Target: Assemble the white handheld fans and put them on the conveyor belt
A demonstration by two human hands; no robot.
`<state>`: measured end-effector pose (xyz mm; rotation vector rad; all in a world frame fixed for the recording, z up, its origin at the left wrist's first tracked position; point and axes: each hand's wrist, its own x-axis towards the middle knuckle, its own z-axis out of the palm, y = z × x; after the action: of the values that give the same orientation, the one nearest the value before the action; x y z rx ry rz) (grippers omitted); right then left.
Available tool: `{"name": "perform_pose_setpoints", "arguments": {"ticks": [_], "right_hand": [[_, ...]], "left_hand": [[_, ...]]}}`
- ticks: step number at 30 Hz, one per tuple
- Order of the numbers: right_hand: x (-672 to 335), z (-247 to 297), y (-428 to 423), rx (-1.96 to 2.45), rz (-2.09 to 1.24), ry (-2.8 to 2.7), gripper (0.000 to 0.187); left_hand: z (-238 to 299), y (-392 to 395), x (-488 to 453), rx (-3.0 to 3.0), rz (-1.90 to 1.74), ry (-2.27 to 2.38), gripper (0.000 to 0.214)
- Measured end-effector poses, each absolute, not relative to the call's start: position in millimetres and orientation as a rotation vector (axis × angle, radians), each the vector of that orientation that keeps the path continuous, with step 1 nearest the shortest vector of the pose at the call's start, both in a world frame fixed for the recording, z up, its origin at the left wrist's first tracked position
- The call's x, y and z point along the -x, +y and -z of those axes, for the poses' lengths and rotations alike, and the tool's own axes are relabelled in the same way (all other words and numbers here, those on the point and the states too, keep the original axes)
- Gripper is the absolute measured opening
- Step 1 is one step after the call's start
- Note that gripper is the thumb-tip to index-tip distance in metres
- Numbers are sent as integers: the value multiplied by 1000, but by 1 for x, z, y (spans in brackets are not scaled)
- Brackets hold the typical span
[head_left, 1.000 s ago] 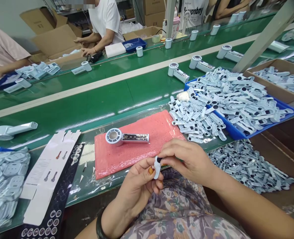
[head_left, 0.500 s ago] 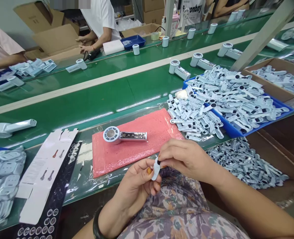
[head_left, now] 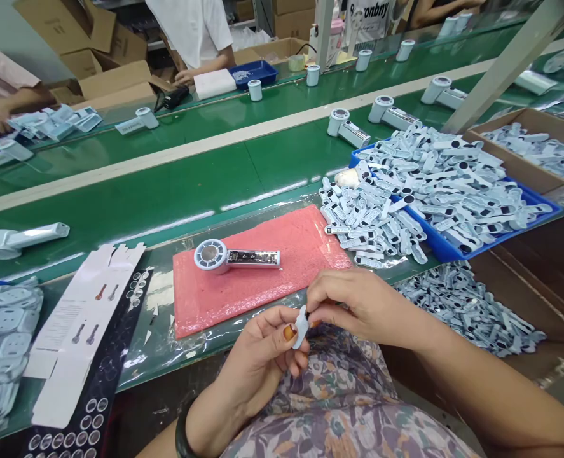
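Between the thumb and fingers of my left hand [head_left: 269, 343] is a small light-blue plastic strap-like piece [head_left: 301, 327]. My right hand [head_left: 353, 302] pinches at its upper end, where a dark spot shows; whether the fingers grip the piece itself or something small on it is hidden. Beyond my hands, a handheld fan [head_left: 211, 256] with a round head and an exposed circuit board in its handle lies on a pink foam sheet [head_left: 257, 292]. A loose heap of similar light-blue pieces [head_left: 365, 216] lies right of the foam.
A blue tray [head_left: 496, 245] at the right is piled with more pieces, above a cardboard box [head_left: 539, 305] full of them. A green conveyor belt [head_left: 167, 178] carries fan parts. A black sticker sheet [head_left: 105, 362] and white printed card [head_left: 79, 343] lie left. Co-workers sit across.
The light-blue piece has turned slightly in my fingers, and its dark spot is now mostly covered. Across the belt, a co-worker's arms have shifted. The view has moved slightly.
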<state>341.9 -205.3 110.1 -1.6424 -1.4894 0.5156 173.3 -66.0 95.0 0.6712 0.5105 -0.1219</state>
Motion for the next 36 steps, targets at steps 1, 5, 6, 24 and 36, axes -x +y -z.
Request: {"name": "perform_pose_setpoints", "arguments": {"ticks": [1,5,6,24,36], "right_hand": [[-340,-110,-205,1653,-560,-1405,5],[-332,-110,-202,1665,-652,-1170,10],[-331,-111,-201,1668,-660,-1155,10],[-316,-103,-186,1578,-208,-1270,28],[-333,-106,-171,1723,147,-1766,33]], "left_hand": [[-96,-67,-174,-712,102,516,31],[-96,-69,-175,-836,36,529,31],[-96,-70,-175,-852,22,535,31],[-110,-55,-174,-747,-68,470,25],[-111,-40,-178,-756,-58,521,30]]}}
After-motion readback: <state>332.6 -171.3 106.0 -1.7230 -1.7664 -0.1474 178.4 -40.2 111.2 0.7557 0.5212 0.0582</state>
